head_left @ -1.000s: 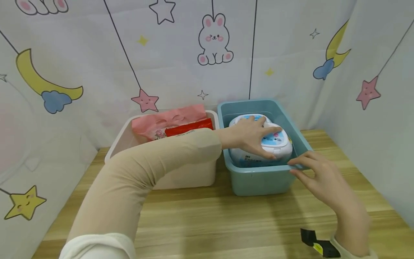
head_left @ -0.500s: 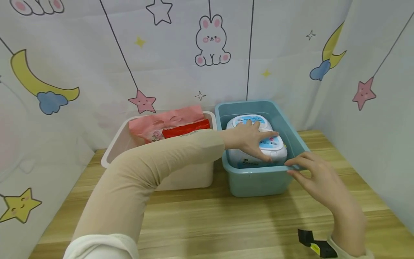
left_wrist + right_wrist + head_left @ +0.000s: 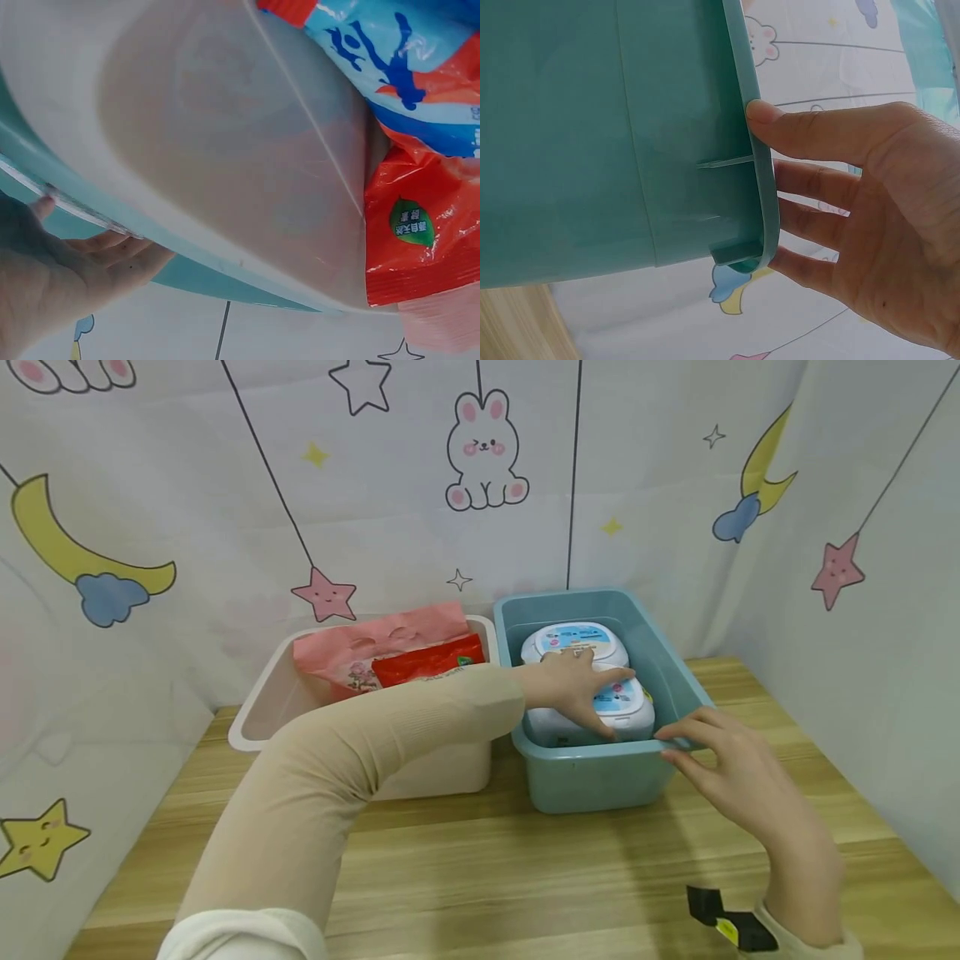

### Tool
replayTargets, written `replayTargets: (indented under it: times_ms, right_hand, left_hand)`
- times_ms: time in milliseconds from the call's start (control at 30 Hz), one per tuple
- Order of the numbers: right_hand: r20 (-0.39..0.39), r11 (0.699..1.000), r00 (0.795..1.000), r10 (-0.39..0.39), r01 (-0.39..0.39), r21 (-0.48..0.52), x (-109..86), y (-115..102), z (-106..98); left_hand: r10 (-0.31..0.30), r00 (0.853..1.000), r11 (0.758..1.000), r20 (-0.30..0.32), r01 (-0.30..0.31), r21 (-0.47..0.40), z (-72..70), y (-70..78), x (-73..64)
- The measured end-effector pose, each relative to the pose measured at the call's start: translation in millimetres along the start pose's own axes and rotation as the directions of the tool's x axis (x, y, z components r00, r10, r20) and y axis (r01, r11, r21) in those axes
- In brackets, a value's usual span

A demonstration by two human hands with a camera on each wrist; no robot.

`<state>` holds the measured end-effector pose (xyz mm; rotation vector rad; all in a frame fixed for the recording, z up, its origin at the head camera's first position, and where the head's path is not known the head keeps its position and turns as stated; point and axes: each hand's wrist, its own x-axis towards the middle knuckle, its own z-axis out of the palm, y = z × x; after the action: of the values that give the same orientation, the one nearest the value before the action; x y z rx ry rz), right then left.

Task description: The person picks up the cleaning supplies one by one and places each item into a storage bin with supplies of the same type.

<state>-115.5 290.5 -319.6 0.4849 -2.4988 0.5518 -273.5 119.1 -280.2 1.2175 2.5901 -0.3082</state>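
Observation:
My left hand (image 3: 566, 687) reaches across the white bin (image 3: 442, 772) into the teal bin (image 3: 600, 777). It holds a white pack of wipes (image 3: 637, 722) with a blue label, thumb at the front and fingers spread over the top. Behind it, in the same bin, sits a second similar pack (image 3: 576, 635). My right hand (image 3: 731, 768) pinches the teal bin's near right rim. The right wrist view shows the thumb of the right hand (image 3: 900, 172) below the rim, its other fingers on the far side. In the left wrist view the left hand (image 3: 82, 277) is partly cut off, its pack hidden.
The white bin stands left of the teal one on the wooden table (image 3: 480, 868). Inside are a pink bag (image 3: 375, 635), a red packet (image 3: 427, 660) and a blue-and-red packet (image 3: 405, 67). A patterned curtain (image 3: 405, 518) hangs close behind.
My left hand and the front pack have shifted slightly left and lower in the teal bin, showing more of the rear pack. My right hand keeps its hold on the rim. The view has shifted slightly.

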Motion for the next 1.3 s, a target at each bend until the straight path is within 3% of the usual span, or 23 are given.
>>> replayTargets:
  times_ms: [300, 467, 700, 900, 1300]
  right_hand:
    - [-0.008, 1.0, 1.0, -0.001, 0.001, -0.004, -0.2, 1, 2]
    - [-0.009, 1.0, 1.0, 0.01, -0.01, -0.005, 0.0, 0, 1]
    - [0.008, 1.0, 1.0, 0.018, -0.018, -0.012, -0.4, 0, 2]
    - [0.007, 1.0, 1.0, 0.021, -0.021, -0.004, 0.1, 0, 2]
    - [-0.004, 1.0, 1.0, 0.011, -0.011, -0.007, 0.9, 0, 2]
  left_hand:
    - [-0.005, 0.998, 0.999, 0.057, 0.008, -0.05, 2.4, -2.8, -0.1]
    - [0.014, 1.0, 0.999, 0.015, -0.013, -0.051, -3.0, -3.2, -2.0]
    - [0.021, 0.999, 1.0, 0.05, -0.021, 0.002, 0.1, -1.0, -2.7]
    - [0.03, 0.999, 0.999, 0.029, -0.031, 0.029, -2.1, -3.0, -9.4]
    - [0.004, 1.0, 0.999, 0.005, -0.004, -0.032, -3.3, -15.5, -22.1]
